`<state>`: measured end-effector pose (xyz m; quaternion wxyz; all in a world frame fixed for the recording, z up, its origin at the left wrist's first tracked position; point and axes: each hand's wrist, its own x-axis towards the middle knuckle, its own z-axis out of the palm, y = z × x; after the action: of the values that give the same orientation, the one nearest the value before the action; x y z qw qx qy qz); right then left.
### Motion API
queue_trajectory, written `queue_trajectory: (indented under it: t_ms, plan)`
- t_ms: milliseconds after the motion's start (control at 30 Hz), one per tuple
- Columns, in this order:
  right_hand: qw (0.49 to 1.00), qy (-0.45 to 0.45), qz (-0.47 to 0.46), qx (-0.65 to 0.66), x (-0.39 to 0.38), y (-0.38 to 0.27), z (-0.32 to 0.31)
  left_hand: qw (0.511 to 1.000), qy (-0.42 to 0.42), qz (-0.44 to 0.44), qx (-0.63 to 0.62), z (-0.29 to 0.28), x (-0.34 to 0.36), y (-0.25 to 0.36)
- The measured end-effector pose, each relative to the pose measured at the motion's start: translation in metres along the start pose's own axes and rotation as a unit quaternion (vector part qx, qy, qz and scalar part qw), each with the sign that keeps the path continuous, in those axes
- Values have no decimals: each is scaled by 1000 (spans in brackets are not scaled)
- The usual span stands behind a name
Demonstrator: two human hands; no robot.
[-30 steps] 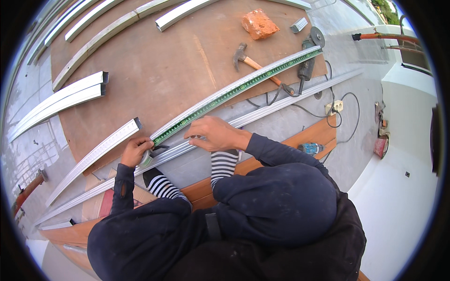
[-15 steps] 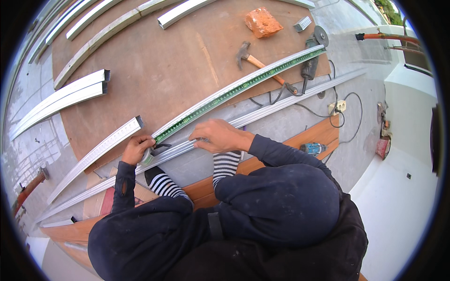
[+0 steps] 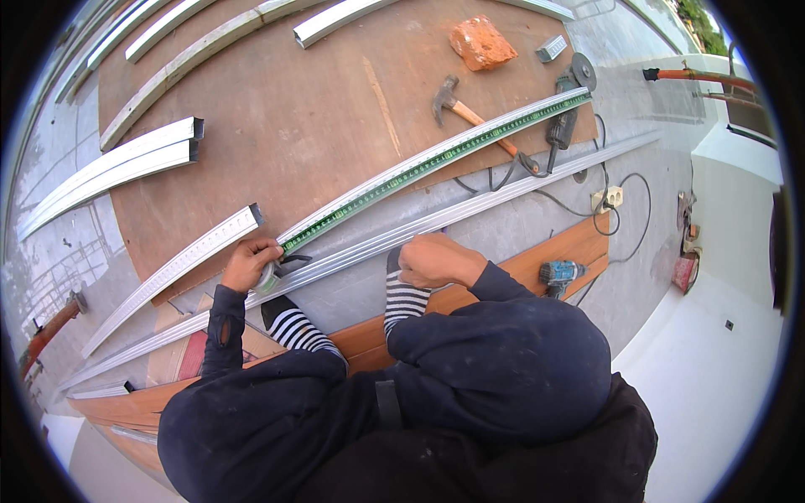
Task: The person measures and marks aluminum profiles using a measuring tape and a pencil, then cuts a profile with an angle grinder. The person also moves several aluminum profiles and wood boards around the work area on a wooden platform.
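My left hand (image 3: pixel 249 261) grips a tape measure case (image 3: pixel 270 275) at the near end of a long metal channel (image 3: pixel 394 178). The green tape (image 3: pixel 436 158) lies stretched along that channel toward its far end. My right hand (image 3: pixel 436 260) rests with curled fingers beside a second long metal rail (image 3: pixel 520 191), just above my striped sock (image 3: pixel 402 302). Anything under its fingers is hidden. I squat with both feet next to the rail.
A plywood sheet (image 3: pixel 293 109) carries a hammer (image 3: pixel 457 105), a brick (image 3: pixel 482 42) and an angle grinder (image 3: pixel 563 117). More channels (image 3: pixel 117 168) lie to the left, a shorter one (image 3: pixel 176 268) near my left hand. A cordless drill (image 3: pixel 558 272) and a socket (image 3: pixel 610 199) sit to the right.
My right hand has slid right and slightly down, off the taped channel to the lower rail by my foot. My left hand stays at the tape case.
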<state>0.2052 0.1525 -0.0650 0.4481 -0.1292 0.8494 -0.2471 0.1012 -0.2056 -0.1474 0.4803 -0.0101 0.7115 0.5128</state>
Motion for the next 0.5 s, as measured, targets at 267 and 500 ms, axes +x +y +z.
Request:
queue_trajectory:
  t_ms: [267, 500]
  plan:
    - [960, 80, 269, 4, -46, 41, 84, 1000, -12, 1, -1, 1, 1, 2]
    - [918, 127, 316, 205, -40, 58, 92, 1000, -9, -5, 7, 0, -1, 5]
